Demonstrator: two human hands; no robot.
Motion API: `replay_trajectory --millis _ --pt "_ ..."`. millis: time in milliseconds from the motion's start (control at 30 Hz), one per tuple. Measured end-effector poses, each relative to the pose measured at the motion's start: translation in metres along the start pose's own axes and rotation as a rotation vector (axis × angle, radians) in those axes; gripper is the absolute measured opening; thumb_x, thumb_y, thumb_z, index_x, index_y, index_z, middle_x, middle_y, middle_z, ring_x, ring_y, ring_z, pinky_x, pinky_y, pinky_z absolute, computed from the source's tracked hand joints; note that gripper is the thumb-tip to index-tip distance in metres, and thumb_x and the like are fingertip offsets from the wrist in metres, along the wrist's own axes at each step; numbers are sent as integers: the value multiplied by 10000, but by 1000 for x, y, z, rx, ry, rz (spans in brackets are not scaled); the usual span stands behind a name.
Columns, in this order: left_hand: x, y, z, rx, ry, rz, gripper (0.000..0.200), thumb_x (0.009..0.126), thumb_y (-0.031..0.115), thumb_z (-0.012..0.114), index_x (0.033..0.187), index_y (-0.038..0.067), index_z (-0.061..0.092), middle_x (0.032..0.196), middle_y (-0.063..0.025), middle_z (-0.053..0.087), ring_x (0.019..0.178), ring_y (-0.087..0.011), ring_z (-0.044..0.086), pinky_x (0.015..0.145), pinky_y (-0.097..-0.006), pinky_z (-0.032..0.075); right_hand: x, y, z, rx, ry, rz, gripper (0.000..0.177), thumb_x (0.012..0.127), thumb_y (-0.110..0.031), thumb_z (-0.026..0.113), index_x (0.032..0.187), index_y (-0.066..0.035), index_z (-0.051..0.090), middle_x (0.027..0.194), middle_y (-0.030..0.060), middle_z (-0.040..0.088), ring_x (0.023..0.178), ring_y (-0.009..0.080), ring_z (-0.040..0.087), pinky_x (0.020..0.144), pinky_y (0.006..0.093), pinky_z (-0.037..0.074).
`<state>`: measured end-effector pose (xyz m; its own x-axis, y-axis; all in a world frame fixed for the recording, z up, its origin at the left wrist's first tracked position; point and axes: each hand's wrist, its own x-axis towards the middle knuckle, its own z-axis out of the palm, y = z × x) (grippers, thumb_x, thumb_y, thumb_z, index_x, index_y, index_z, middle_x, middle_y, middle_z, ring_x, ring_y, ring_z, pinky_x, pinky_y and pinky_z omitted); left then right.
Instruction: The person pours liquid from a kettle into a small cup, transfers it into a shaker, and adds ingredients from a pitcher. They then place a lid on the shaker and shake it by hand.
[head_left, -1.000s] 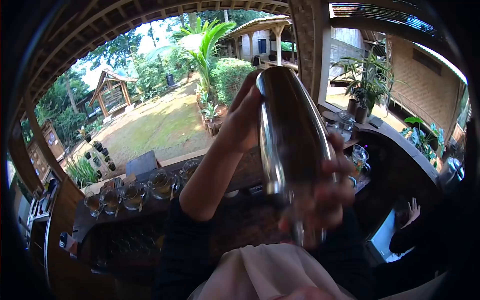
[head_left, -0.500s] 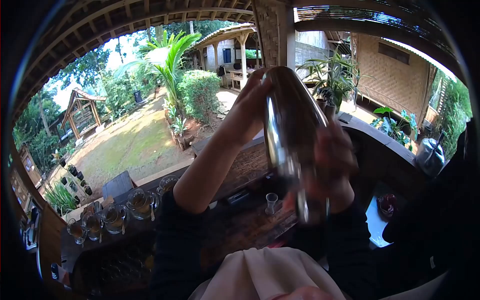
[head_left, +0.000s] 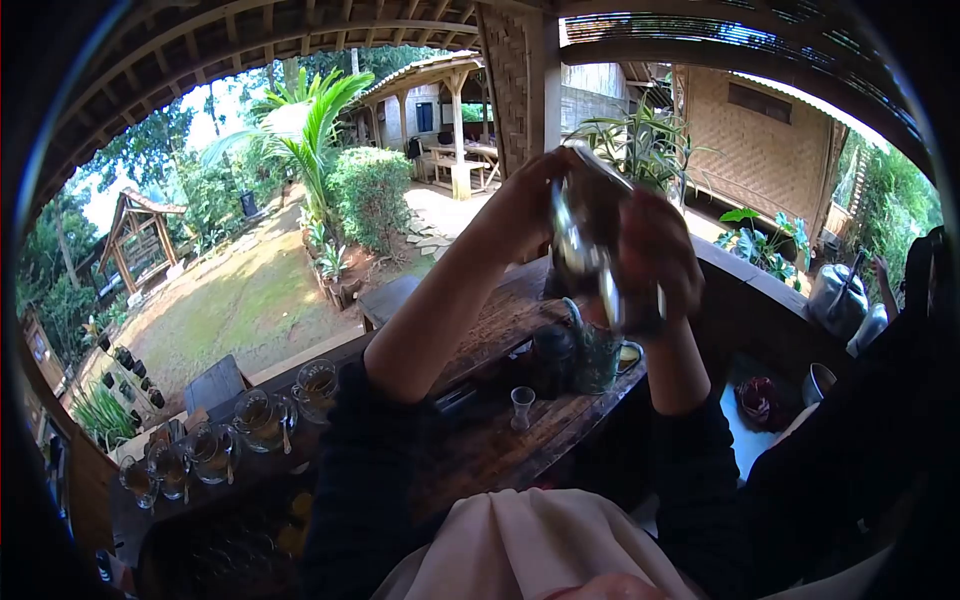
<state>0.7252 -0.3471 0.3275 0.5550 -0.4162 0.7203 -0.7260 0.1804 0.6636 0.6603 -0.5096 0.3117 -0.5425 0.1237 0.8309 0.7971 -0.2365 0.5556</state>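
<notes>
A shiny metal cocktail shaker (head_left: 583,222) is held up in front of me, tilted and smeared by motion. My left hand (head_left: 537,195) is closed around its upper left end. On its right side and lower end my right hand (head_left: 662,258) is wrapped, blurred. Beneath the shaker, on the dark wooden counter (head_left: 500,440), stand a small clear glass (head_left: 522,408) and a greenish patterned pot or jug (head_left: 597,360), partly hidden by the shaker.
Several glass cups (head_left: 262,418) of brown drink with spoons stand in a row on the left ledge. At right are a metal kettle (head_left: 838,298), a metal bowl (head_left: 818,383) and a dark red bundle (head_left: 757,400) on a pale surface. A person's arm (head_left: 885,290) shows at far right.
The shaker has tipped and moved lower and slightly right at its top, with both hands still on it. My view has shifted a little, uncovering the greenish pot.
</notes>
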Motion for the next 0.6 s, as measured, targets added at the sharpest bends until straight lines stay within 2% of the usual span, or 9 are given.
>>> replay_trajectory --millis 67,133,200,267,333,367,433,533,600 --pt "14 -29 -6 -786 319 -440 292 942 260 443 1101 41 552 1063 -132 599 944 -221 623 764 -372 542 -9 22 4 139 -54 828 558 678 -243 820 1131 -5 598 1170 141 609 1055 292 606 923 363 476" --pt "20 -27 -7 -804 189 -400 348 950 289 404 1126 18 532 1079 -144 603 944 -249 632 777 -375 561 -9 21 1 153 33 733 524 700 -193 804 1144 -12 592 1186 141 604 1079 271 596 949 360 461" --pt "-8 -2 22 -129 39 308 339 938 235 515 1202 26 481 1098 -151 590 985 -232 611 841 -361 525 12 1 -13 30 -50 193 506 710 -183 799 1143 -27 590 1209 112 598 1086 237 592 983 340 438" --pt "-3 28 25 -883 38 -172 372 914 188 582 1234 38 467 1106 -140 585 1026 -218 583 863 -349 497 6 -23 -25 -88 -45 -214 447 761 -384 746 1155 -261 574 1234 2 530 1182 228 498 983 511 409" --pt "-2 28 39 -624 -278 457 373 918 204 579 1234 38 470 1111 -126 588 1042 -204 573 865 -342 491 -17 -19 -9 -45 124 -351 480 746 -447 735 1163 -302 544 1200 0 524 1203 266 468 993 519 388" --pt "-4 31 34 -582 -152 288 353 930 250 550 1212 47 489 1111 -125 589 1029 -179 580 846 -329 491 -24 -17 -4 0 293 -493 514 731 -510 723 1170 -343 515 1165 -3 517 1225 304 438 1002 526 367" --pt "23 -4 20 -673 18 41 347 932 286 520 1198 63 499 1080 -128 597 1009 -180 587 836 -325 490 -16 5 -14 -10 44 -204 513 731 -349 775 1144 -120 573 1208 114 573 1153 275 541 987 387 416" --pt "37 -44 11 -910 141 -335 368 919 366 451 1142 84 527 960 -131 615 920 -200 607 803 -335 494 -38 39 -1 164 -7 551 575 680 -330 809 1122 -50 572 1199 164 568 1126 341 548 933 434 443" --pt "38 -78 5 -833 222 -449 378 892 363 468 1106 57 527 941 -127 625 898 -210 619 824 -364 500 -29 33 -12 62 -16 522 544 699 -305 798 1110 -30 570 1208 171 558 1108 329 558 925 455 445"
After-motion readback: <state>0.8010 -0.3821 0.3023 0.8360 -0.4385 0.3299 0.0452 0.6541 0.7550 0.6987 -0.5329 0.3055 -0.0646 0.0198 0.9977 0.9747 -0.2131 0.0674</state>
